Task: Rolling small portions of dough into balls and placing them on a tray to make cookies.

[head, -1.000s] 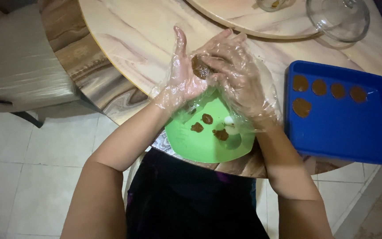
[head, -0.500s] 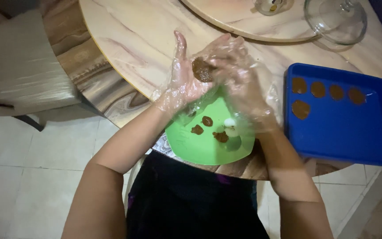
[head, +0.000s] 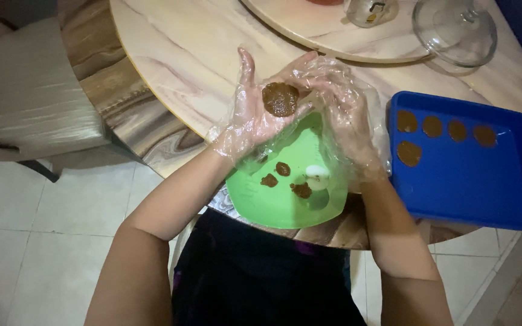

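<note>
Head view: my left hand, gloved and open flat, carries the flattened brown patty above the green bowl; right hand curls loosely alongside, holding nothing. Shaping appears complete; placing it calls for the blue tray.

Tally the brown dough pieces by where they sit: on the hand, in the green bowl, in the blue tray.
On the left hand: 1 flattened dough patty
In the green bowl: 3 brown lumps
In the blue tray: 5 brown discs
Total: 9
</note>
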